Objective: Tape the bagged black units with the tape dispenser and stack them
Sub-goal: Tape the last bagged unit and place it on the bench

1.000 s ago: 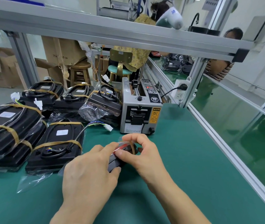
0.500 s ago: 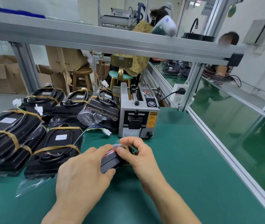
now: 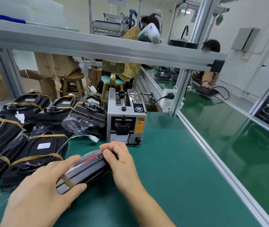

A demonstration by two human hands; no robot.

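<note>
Held unit: a bagged black unit (image 3: 88,169) lies tilted on edge over the green bench mat (image 3: 171,169), near centre, between both hands.
Left hand: the left hand (image 3: 43,192) grips the near-left end of the unit; thumb on the near side, fingers curled over the top.
Right hand: the right hand (image 3: 120,159) pinches the far-right end between thumb and curled fingers.
Tape on held unit: one tan tape strip (image 3: 67,181) crosses the near end, beside the left thumb.
Hidden: the underside of the held unit and its contact with the mat are covered by the hands. Red and dark wiring shows through the bag; its layout cannot be made out.
Tape dispenser: the grey tape dispenser (image 3: 125,122) stands upright just beyond the right hand, outlet facing near. Whether a strip waits at the outlet cannot be told.
Bags and contents: the taped units (image 3: 35,154) at left are each in a clear bag, bound with tan tape, with coiled cable on top.
Stacks: units at far left lie stacked; the left-most stack is cut off by the frame edge.
Loose connector: a white connector (image 3: 94,138) on coloured leads lies on the mat between the stacks and the dispenser.
Edges: an aluminium rail (image 3: 212,158) bounds the mat on the right; an overhead frame beam (image 3: 97,46) spans the far side.
Open room: bare mat lies right of the hands up to the rail.
</note>
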